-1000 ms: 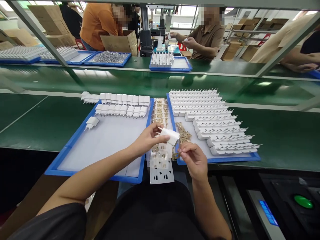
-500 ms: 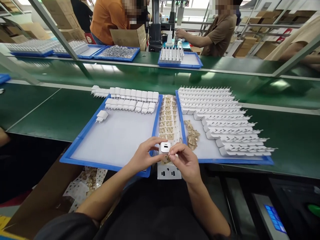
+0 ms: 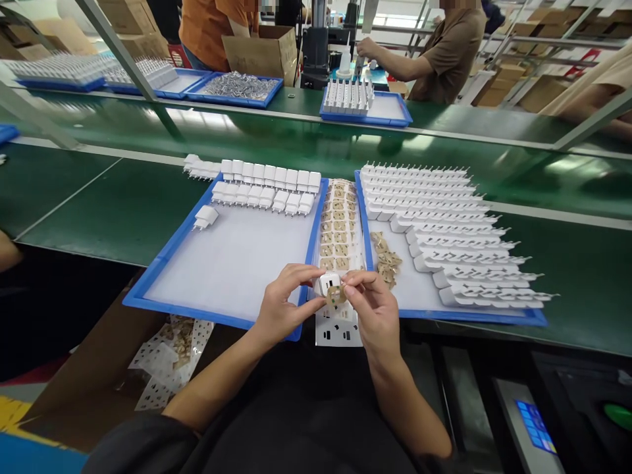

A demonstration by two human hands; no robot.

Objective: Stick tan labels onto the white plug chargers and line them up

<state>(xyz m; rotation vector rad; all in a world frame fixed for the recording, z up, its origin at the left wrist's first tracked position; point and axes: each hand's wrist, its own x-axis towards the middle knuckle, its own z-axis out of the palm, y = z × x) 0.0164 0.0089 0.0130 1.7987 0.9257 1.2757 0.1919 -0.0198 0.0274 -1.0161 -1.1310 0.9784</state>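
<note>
Between thumb and fingers, my left hand [image 3: 285, 299] grips a white charger plug [image 3: 328, 283], its port face turned toward me. My right hand [image 3: 372, 306] pinches a small tan sticker [image 3: 336, 296] at the front of the plug; the sticker covers the lower part of that face. Beneath both hands runs a strip of tan stickers [image 3: 340, 224] on backing. To the left, a blue-rimmed tray [image 3: 222, 263] carries two rows of chargers and a single one apart. In the right blue-rimmed tray [image 3: 415, 296] stand many rows of chargers [image 3: 434, 224] beside a heap of used tan pieces [image 3: 386, 259].
Below the bench at left, a cardboard box [image 3: 99, 355] holds discarded backing sheets [image 3: 160, 362]. Across the green conveyor [image 3: 276, 145], other trays hold chargers and metal parts [image 3: 239, 87]. Two people work at the far side. A metal frame post [image 3: 116, 49] slants at left.
The tan sticker has come into view in front of the charger's face, pinched in my right hand. My left hand still holds the charger. The whole view has shifted slightly.
</note>
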